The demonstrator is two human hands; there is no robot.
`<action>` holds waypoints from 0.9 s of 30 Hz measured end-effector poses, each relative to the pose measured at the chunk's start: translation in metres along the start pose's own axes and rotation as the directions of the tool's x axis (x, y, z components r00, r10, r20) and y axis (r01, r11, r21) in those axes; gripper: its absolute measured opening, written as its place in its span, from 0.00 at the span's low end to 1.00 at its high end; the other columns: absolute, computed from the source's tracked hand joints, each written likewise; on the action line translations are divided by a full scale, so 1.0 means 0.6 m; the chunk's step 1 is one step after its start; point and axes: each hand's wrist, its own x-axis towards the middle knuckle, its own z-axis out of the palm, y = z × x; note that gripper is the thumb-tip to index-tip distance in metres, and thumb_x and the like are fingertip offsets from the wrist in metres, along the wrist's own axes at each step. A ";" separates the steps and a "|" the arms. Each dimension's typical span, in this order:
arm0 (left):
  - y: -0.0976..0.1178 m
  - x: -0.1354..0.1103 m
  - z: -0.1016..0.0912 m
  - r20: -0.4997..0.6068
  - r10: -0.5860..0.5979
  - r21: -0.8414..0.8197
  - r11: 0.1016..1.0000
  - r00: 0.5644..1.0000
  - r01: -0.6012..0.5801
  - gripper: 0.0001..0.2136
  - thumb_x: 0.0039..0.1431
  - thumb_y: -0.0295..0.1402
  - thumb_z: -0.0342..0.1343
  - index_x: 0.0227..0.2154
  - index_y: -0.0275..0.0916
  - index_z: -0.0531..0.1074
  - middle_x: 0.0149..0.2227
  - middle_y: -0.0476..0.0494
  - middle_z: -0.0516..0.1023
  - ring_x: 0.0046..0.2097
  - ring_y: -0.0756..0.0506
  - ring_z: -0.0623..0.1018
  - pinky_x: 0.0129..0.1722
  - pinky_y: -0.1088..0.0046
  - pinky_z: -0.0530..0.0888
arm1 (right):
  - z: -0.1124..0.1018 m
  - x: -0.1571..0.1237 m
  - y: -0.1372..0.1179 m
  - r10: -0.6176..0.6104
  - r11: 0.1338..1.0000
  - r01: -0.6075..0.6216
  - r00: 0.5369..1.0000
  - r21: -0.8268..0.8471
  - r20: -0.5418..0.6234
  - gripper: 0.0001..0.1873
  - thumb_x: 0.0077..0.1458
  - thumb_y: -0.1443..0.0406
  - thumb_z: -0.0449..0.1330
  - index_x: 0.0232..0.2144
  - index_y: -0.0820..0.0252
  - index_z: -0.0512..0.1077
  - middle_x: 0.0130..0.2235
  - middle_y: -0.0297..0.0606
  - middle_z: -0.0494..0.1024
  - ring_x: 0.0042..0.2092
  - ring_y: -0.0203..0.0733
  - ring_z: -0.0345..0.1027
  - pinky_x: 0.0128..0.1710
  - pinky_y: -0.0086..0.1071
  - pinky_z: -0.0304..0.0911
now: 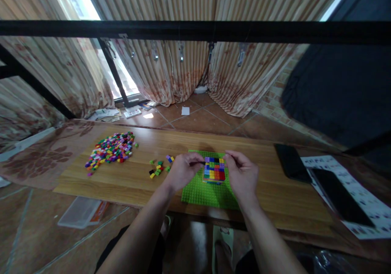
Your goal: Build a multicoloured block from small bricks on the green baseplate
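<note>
A block of stacked toy bricks (214, 169) in many colours stands on a green studded baseplate (195, 194). At its left side is my left hand (183, 170), thumb and forefinger closed on a small dark piece (202, 163), seemingly a brick, at the block's upper left edge. My right hand (243, 175) is closed by the block's upper right edge, its fingertips at or just beside the bricks. What those fingers hold, if anything, is too small to tell. Left of the baseplate lies a small group of loose bricks (159, 168).
A large heap of mixed bricks (113, 147) spreads over the left of the wooden table (146, 143). On the right are a black tablet-like slab (291, 162), a dark phone-like slab (340, 196) and a printed sheet (371, 196). A black bar (195, 31) crosses beyond the table.
</note>
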 end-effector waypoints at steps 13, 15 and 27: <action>-0.001 0.001 0.021 -0.097 0.124 0.147 0.983 0.988 -0.109 0.08 0.53 0.22 0.55 0.32 0.37 0.78 0.34 0.46 0.78 0.34 0.51 0.77 0.37 0.76 0.74 | 0.004 -0.001 0.005 0.010 1.000 -0.009 1.000 -0.025 0.027 0.11 0.51 0.60 0.59 0.33 0.60 0.78 0.32 0.39 0.82 0.33 0.41 0.74 0.36 0.34 0.68; -0.002 0.002 0.025 -0.116 0.129 0.181 0.978 0.985 -0.107 0.09 0.53 0.22 0.55 0.32 0.37 0.78 0.34 0.46 0.78 0.34 0.51 0.77 0.37 0.76 0.74 | 0.004 -0.001 0.007 0.025 0.999 -0.023 0.998 -0.036 0.049 0.12 0.51 0.60 0.59 0.34 0.59 0.78 0.33 0.39 0.81 0.33 0.41 0.74 0.36 0.35 0.68; -0.003 0.005 0.038 -0.152 0.040 0.044 0.998 0.988 -0.034 0.11 0.50 0.19 0.53 0.33 0.35 0.77 0.29 0.49 0.75 0.31 0.52 0.74 0.34 0.78 0.72 | 0.017 0.004 0.030 0.007 0.926 0.078 0.975 -0.370 0.222 0.23 0.49 0.54 0.60 0.43 0.62 0.76 0.46 0.49 0.77 0.48 0.52 0.69 0.50 0.46 0.62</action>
